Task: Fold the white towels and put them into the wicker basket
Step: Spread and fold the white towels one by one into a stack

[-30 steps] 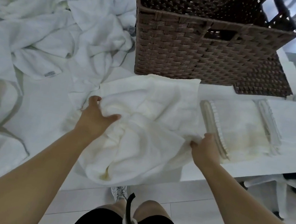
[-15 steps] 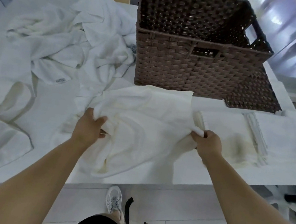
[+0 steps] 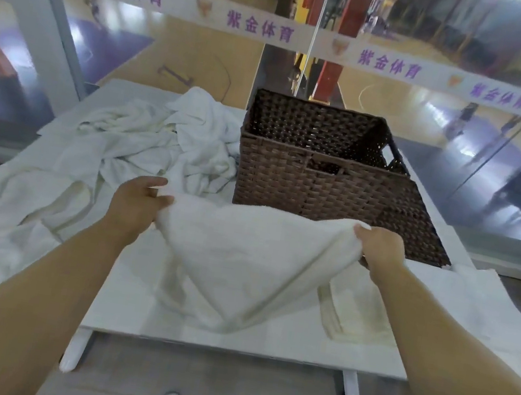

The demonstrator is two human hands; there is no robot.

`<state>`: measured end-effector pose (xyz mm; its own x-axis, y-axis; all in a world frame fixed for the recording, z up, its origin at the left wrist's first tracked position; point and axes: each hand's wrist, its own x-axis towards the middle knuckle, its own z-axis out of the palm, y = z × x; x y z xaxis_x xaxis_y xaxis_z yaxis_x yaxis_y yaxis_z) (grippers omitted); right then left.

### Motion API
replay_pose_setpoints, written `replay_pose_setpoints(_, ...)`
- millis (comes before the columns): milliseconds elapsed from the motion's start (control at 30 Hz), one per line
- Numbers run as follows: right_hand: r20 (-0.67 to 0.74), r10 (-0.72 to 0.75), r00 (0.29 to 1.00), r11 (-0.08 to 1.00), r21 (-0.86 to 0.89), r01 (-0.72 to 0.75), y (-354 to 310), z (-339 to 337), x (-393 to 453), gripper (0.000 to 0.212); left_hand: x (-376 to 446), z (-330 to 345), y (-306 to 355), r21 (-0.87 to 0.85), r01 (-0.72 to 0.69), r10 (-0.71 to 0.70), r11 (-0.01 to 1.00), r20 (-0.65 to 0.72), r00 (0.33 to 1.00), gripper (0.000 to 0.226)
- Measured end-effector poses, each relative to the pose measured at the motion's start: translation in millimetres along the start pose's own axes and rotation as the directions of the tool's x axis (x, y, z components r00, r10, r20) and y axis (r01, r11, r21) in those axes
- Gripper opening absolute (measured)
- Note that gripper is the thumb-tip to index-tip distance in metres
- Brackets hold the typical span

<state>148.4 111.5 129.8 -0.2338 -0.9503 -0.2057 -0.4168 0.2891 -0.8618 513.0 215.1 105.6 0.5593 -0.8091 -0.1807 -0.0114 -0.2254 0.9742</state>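
We grip one towel point(image 3: 242, 262) between our two hands, left point(image 3: 135, 201) and right point(image 3: 381, 247), fingers curled on its corners; one basket point(image 3: 316, 179) sits beyond our fingers.

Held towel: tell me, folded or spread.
Spread, unfolded: the towel hangs between left hand and right hand, its lower point sagging to the table.
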Motion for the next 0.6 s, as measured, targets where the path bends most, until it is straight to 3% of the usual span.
replay_pose_setpoints(200, -0.066, -0.129, 0.989, 0.991, 0.013, 0.13, -23.8, -34.7, -19.9, 0.037, -34.5, -18.5, 29.4, 0.276, -0.242, 0.272, 0.93, -0.076, 0.959, 0.015)
replay_pose_setpoints(267, -0.099, -0.204, 0.974, 0.979, 0.012, 0.206, -33.0, -47.3, -28.7, 0.025, -46.6, -23.0, 44.1, 0.371, -0.271, 0.338, 0.888, -0.128, 0.932, 0.006)
replay_pose_setpoints(333, -0.132, -0.28, 0.951, 0.96, -0.024, 0.279, -41.0, -56.8, -36.4, 0.018, -57.2, -24.4, 58.8, 0.389, -0.275, 0.374, 0.879, -0.206, 0.904, 0.011)
replay_pose_setpoints(433, -0.189, -0.305, 0.933, 0.951, -0.021, 0.307, -48.6, -68.7, -48.2, 0.033, -73.9, -26.0, 80.3, 0.284, -0.263, 0.347, 0.922, -0.306, 0.886, 0.017)
replay_pose_setpoints(533, -0.197, -0.348, 0.917, 0.936, -0.02, 0.351, -56.4, -82.1, -62.5, 0.037, -91.5, -35.0, 93.3, 0.2, -0.287, 0.328, 0.937, -0.213, 0.921, 0.036)
replay_pose_setpoints(600, -0.185, -0.381, 0.906, 0.923, -0.016, 0.385, -63.4, -91.3, -70.2, 0.034, -105.7, -42.3, 97.9, 0.269, -0.325, 0.368, 0.907, -0.128, 0.921, 0.045)
